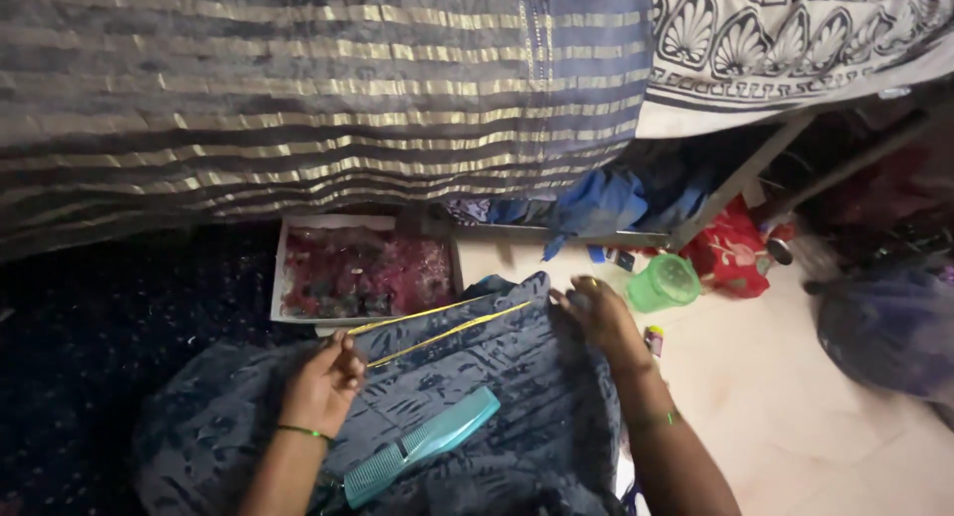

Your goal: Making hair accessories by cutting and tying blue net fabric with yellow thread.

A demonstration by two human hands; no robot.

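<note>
The left hand (323, 382) has its fingers pinched together on the near ends of two thin yellow strands (442, 325), which run taut up and to the right from it toward the right hand (599, 315). That hand lies flat, fingers spread, on the dark blue patterned cloth (497, 377), just past the strands' far ends. A teal comb (422, 459) lies on the cloth between the forearms, its long axis roughly parallel to the strands. Beyond the left hand sits a shallow tray (363, 274) of reddish bits.

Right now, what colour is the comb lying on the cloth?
Teal, light blue-green: the comb lies on dark blue patterned cloth. Head view, the only one, shows it clearly.
</note>
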